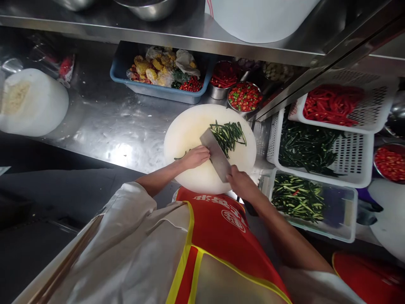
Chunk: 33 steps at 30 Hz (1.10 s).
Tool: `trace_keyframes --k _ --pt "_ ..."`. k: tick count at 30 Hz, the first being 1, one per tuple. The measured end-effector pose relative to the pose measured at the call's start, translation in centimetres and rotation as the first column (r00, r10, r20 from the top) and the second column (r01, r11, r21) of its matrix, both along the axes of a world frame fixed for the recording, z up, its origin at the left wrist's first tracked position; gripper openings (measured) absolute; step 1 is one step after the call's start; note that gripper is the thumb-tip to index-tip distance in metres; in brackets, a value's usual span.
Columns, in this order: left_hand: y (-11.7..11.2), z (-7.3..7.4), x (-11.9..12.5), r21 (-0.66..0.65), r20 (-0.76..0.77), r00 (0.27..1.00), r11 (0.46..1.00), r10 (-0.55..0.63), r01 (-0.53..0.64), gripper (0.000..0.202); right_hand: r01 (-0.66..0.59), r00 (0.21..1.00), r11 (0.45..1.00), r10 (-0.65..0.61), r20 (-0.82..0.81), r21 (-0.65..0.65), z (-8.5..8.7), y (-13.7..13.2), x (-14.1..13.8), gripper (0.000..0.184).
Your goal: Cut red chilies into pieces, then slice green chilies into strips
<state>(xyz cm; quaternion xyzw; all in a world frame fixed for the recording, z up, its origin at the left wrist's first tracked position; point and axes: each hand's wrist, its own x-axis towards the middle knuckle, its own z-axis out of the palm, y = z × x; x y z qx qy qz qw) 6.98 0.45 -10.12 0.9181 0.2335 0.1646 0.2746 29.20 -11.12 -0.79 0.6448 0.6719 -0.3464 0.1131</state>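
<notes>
On a round white cutting board point(180, 131), my right hand point(242, 184) grips a cleaver point(217, 155) by its handle end. The broad blade stands slanted across the board. My left hand point(196, 157) is closed, its fingertips against the blade's left face, pressing down on green chili peppers. Only a thin dark green end point(181, 158) pokes out left of these fingers; the rest is hidden beneath them. To the right of the blade lies a loose pile of cut green chili strips point(230, 136).
Behind the board stand a blue tub point(136, 86) of bagged ingredients and a metal container of chopped chilies point(244, 97). At right are white baskets point(357, 158) and a clear bin point(340, 215). A steel shelf point(177, 40) overhangs the counter. Another white block point(47, 101) sits at left.
</notes>
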Motion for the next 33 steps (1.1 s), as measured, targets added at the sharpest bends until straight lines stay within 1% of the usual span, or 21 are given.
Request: trace_keyframes --k 1,3,5,6,7,9,10,11,12,14,16,18,20,23,24,25,26,28,29,31,33 --pt "0.0 0.1 0.0 0.000 0.002 1.000 1.000 -0.010 0.010 0.030 0.029 0.999 0.999 -0.030 0.015 0.035 -0.5 0.9 -0.8 0.028" --pt "0.0 0.4 -0.3 -0.011 0.005 1.000 1.000 -0.017 0.017 0.029 0.053 0.999 0.997 -0.053 -0.012 0.055 -1.3 2.3 -1.9 0.030" --pt "0.1 0.9 -1.2 -0.034 0.012 0.999 0.999 0.036 -0.035 0.027 0.083 0.997 0.994 -0.082 -0.016 0.074 -1.4 2.7 -2.1 0.031" --pt "0.2 1.2 -1.9 -0.046 0.017 0.994 0.993 0.107 -0.106 0.027 0.099 0.995 0.992 -0.099 -0.008 0.082 -1.3 2.5 -2.0 0.031" --pt "0.2 1.4 -2.8 -0.060 0.019 0.979 0.978 0.203 -0.201 0.025 0.111 0.994 0.990 -0.111 -0.001 0.084 -1.1 2.0 -1.7 0.032" --pt "0.3 1.8 -4.8 -0.089 -0.015 0.913 0.909 0.407 -0.407 0.020 0.110 0.994 0.992 -0.110 -0.008 0.066 -0.6 0.4 -0.9 0.030" --pt "0.3 1.8 -5.9 -0.099 -0.058 0.875 0.869 0.481 -0.484 0.017 0.096 0.995 0.994 -0.095 -0.025 0.053 -0.3 -0.6 -0.4 0.029" --pt "0.2 1.9 -6.9 -0.102 -0.115 0.847 0.842 0.519 -0.530 0.015 0.075 0.996 0.996 -0.073 -0.048 0.038 -0.2 -1.4 0.1 0.027" --pt "0.0 1.9 -7.8 -0.096 -0.181 0.831 0.832 0.526 -0.547 0.015 0.054 0.996 0.998 -0.052 -0.071 0.022 -0.1 -2.2 0.5 0.026" --pt "-0.4 2.1 -9.2 -0.061 -0.312 0.812 0.842 0.493 -0.535 0.017 0.043 0.992 0.999 -0.045 -0.115 -0.022 -0.2 -3.3 1.4 0.023" --pt "-0.8 2.3 -10.0 -0.027 -0.418 0.793 0.867 0.443 -0.498 0.013 0.090 0.986 0.994 -0.098 -0.131 -0.066 -0.7 -3.7 1.9 0.020" --pt "-0.9 2.7 -10.2 -0.011 -0.465 0.779 0.877 0.421 -0.481 0.004 0.173 0.976 0.982 -0.181 -0.119 -0.077 -1.2 -3.5 2.1 0.019" --pt "-0.6 2.9 -9.6 0.007 -0.423 0.776 0.858 0.468 -0.514 0.005 0.242 0.963 0.969 -0.247 -0.110 -0.059 -1.5 -3.2 1.8 0.020" --pt "0.2 2.6 -7.3 0.024 -0.210 0.769 0.790 0.604 -0.613 0.011 0.275 0.952 0.960 -0.280 -0.122 -0.049 -1.5 -2.8 1.2 0.021" --pt "0.3 2.3 -6.1 0.019 -0.139 0.777 0.786 0.614 -0.618 0.013 0.274 0.952 0.961 -0.278 -0.126 -0.049 -1.4 -2.7 1.1 0.021" --pt "0.4 2.0 -4.9 0.013 -0.086 0.803 0.807 0.589 -0.590 0.015 0.269 0.953 0.962 -0.274 -0.127 -0.050 -1.3 -2.6 1.0 0.021" --pt "0.4 1.6 -3.6 0.014 -0.057 0.846 0.848 0.530 -0.530 0.017 0.264 0.955 0.963 -0.268 -0.126 -0.048 -1.2 -2.6 0.9 0.022" --pt "0.1 0.8 -1.5 0.034 -0.068 0.934 0.936 0.352 -0.350 0.018 0.250 0.960 0.967 -0.253 -0.116 -0.040 -1.0 -2.6 0.9 0.022" --pt "-0.2 0.5 -0.8 0.046 -0.090 0.960 0.964 0.265 -0.261 0.018 0.242 0.964 0.970 -0.244 -0.109 -0.036 -0.8 -2.6 1.0 0.021" --pt "-0.6 -0.1 -0.1 0.071 -0.118 0.980 0.986 0.159 -0.151 0.021 0.217 0.971 0.976 -0.219 -0.095 -0.028 -0.3 -2.7 1.1 0.020" --pt "-0.7 -0.5 -0.1 0.091 -0.108 0.986 0.989 0.125 -0.116 0.023 0.182 0.981 0.983 -0.182 -0.063 -0.010 0.4 -2.7 1.3 0.018"
